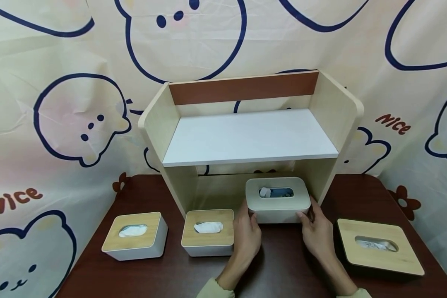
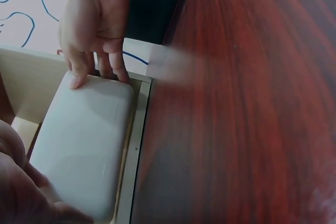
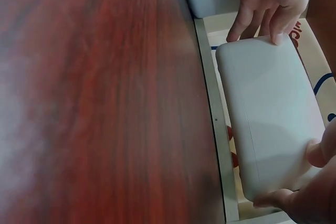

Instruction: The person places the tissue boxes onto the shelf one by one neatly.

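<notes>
A grey-white tissue box [image 1: 277,211] is held between both hands at the front of the shelf's lower compartment, toward its right side. My left hand [image 1: 247,234] grips the box's left end, thumb on the front face. At the other end, my right hand [image 1: 318,234] grips it in the same way. Through the slot on its top, something white and blue shows. Both wrist views show the smooth front face of the tissue box [image 2: 84,140] with thumbs pressed on it. Whether its base touches the compartment floor, I cannot tell.
The two-level wooden shelf [image 1: 249,136] stands at the back of the dark red-brown table [image 1: 279,265]. Two white tissue boxes with wooden lids, one far left [image 1: 156,244] and one near my left hand [image 1: 208,250], sit in front. A dark wooden-lidded box [image 1: 380,236] lies right.
</notes>
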A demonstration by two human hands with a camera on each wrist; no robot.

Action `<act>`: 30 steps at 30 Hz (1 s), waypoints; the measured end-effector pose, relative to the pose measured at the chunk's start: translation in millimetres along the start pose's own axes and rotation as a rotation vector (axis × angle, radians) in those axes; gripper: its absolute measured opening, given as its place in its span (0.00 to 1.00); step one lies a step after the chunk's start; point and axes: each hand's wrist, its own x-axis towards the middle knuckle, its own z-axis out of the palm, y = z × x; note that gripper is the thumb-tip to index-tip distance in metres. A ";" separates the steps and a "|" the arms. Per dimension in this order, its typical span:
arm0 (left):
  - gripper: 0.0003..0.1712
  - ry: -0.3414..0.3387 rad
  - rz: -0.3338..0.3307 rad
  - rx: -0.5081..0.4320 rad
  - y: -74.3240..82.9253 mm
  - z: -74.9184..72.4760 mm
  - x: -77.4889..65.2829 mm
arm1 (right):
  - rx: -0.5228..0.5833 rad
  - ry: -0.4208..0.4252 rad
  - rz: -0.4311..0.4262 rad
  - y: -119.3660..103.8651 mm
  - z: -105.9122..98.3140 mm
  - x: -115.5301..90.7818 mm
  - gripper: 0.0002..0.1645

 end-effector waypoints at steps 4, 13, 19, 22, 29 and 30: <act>0.32 0.033 0.018 0.006 -4.2 3.8 2.4 | 0.018 -0.004 0.024 0.1 5.4 4.9 0.39; 0.31 0.058 0.013 0.035 -8.3 8.6 7.0 | -0.071 -0.057 0.036 -1.2 5.7 14.4 0.39; 0.32 0.050 0.025 0.028 -7.1 8.3 6.8 | -0.082 -0.071 0.046 -1.9 3.5 15.5 0.39; 0.33 0.038 0.016 0.016 -6.8 8.5 7.0 | -0.078 -0.099 0.062 -2.4 1.3 14.9 0.40; 0.36 0.021 -0.020 0.011 -5.9 7.6 6.4 | -0.067 -0.179 0.098 -8.9 -5.7 14.8 0.45; 0.37 0.020 -0.023 0.010 -5.5 7.0 6.2 | -0.070 -0.186 0.100 -10.4 -6.9 14.8 0.45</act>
